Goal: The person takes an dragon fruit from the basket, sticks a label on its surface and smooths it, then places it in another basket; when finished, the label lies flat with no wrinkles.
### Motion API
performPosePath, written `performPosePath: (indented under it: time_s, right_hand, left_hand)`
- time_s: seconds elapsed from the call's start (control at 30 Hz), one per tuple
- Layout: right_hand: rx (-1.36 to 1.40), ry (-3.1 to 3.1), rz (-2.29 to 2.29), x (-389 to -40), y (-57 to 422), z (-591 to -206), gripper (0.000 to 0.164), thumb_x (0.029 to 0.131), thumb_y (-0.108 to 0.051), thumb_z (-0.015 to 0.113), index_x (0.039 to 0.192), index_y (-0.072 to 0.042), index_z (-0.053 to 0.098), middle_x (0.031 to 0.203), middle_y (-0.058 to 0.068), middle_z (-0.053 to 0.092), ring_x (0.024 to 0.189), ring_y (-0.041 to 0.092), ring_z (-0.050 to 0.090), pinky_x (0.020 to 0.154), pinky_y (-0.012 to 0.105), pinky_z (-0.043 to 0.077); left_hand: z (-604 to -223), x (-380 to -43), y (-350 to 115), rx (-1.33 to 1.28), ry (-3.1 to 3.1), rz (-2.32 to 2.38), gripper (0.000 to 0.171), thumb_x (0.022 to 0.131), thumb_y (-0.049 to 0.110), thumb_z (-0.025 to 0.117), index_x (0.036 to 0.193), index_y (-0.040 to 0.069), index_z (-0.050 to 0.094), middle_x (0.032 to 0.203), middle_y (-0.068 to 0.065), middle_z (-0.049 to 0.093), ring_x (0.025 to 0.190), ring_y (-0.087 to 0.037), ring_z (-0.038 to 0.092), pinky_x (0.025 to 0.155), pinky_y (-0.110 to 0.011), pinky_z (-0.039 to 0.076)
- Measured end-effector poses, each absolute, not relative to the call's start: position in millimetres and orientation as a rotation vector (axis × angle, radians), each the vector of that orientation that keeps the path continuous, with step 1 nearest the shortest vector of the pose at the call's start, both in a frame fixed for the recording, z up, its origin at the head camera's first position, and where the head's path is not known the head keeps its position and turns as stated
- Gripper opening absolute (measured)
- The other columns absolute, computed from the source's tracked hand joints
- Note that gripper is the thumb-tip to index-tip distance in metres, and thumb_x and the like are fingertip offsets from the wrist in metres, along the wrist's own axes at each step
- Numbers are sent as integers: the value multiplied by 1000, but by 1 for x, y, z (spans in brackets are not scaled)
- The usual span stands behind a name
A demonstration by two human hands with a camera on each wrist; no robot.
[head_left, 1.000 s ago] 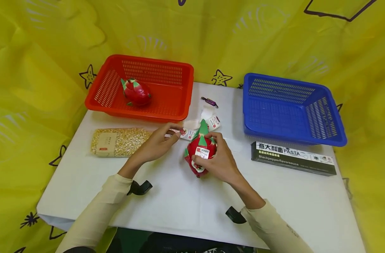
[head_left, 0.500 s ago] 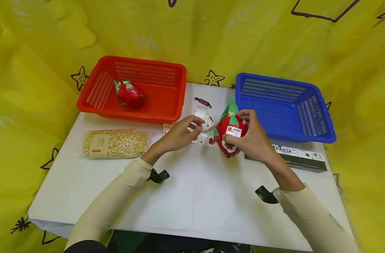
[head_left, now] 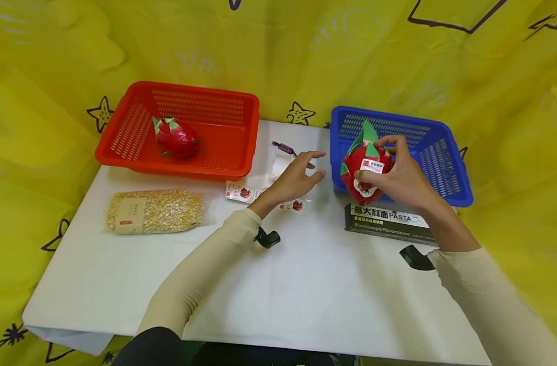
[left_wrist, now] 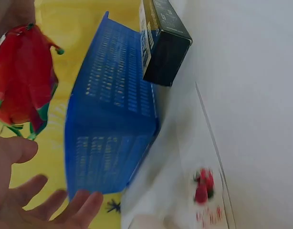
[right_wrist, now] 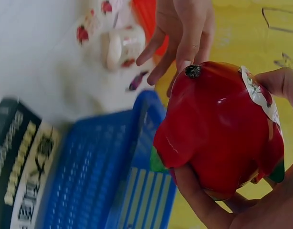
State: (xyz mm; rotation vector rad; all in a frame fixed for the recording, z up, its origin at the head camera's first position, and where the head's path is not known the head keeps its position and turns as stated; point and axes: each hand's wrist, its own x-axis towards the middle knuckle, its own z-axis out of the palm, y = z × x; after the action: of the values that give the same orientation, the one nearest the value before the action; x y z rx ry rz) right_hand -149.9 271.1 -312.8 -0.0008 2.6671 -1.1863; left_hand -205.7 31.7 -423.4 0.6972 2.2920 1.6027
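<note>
A red dragon fruit (head_left: 358, 157) with green leaf tips and white stickers is held by my right hand (head_left: 404, 175), raised in front of the blue basket (head_left: 399, 117). Thumb and fingers curve round its sides in the right wrist view. My left hand (head_left: 297, 178) hovers above the sticker strip (head_left: 242, 192) with its fingers spread and nothing in them. Partly hidden behind that hand is the sticker roll (head_left: 280, 163). The left wrist view shows the left fingertips (left_wrist: 79, 207) apart from the fruit (left_wrist: 25, 78).
Another dragon fruit (head_left: 177, 137) lies in the red basket (head_left: 214, 168) at the back left. A bag of yellow grains (head_left: 173, 211) sits before it. The pasta box (head_left: 379, 223) lies in front of the blue basket. A purple wrapped candy (head_left: 284, 148) lies between the baskets.
My right hand has carried the dragon fruit rightward and away from me, from the table's middle to the blue basket. My left hand has followed to the right, its fingers spreading.
</note>
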Motion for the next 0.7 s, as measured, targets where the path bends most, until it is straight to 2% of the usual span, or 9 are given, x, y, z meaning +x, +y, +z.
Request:
performPosePath:
  time_s: [0.03,0.1,0.17,0.27,0.43,0.53,0.7]
  right_hand:
    - [15,2666,-1182,-152,276,-312,81,98,-30,76,152,-15,18,155,28,35,131,48,52,95,49,62]
    - [28,2669,-1179,-158,284,-311,81,99,-31,76,152,-14,18,154,28,35,130,48,53,91,37,63]
    - [29,2680,-1153,-163,293,-310,81,99,-32,76,153,-14,18,153,28,35,130,47,53,88,31,61]
    - [4,2686,-1115,-174,302,-309,81,99,-33,75,153,-12,19,153,29,34,130,47,53,87,30,61]
    - [-53,2652,-1043,-200,313,-309,82,99,-32,75,154,-12,19,150,29,38,129,48,53,92,44,63]
    - [-102,2622,-985,-218,318,-313,82,99,-33,75,154,-12,19,146,30,40,125,49,56,91,46,63]
    - [-165,2537,-957,-243,324,-326,79,100,-30,73,152,-10,17,149,31,37,125,50,57,92,48,63]
  left_hand:
    - [-424,-208,38,694,2297,1601,57,110,20,58,162,6,39,166,-15,37,142,-38,50,108,-41,54]
    - [-425,-213,49,699,2301,1596,60,109,21,59,164,7,36,170,-16,29,147,-39,45,115,-44,48]
    - [-426,-216,57,701,2300,1578,64,109,23,59,165,7,33,173,-15,23,151,-38,41,121,-46,42]
    - [-426,-220,64,696,2305,1550,66,109,23,61,165,6,31,175,-16,19,153,-37,37,125,-46,36]
    - [-429,-225,69,661,2304,1550,68,107,19,64,165,5,31,174,-16,18,153,-38,37,124,-45,37]
    - [-432,-225,71,630,2293,1555,69,106,20,65,165,7,31,175,-14,17,153,-38,37,124,-45,38]
    - [-432,-224,75,612,2265,1573,69,107,20,65,165,10,30,175,-11,17,153,-38,36,122,-46,42]
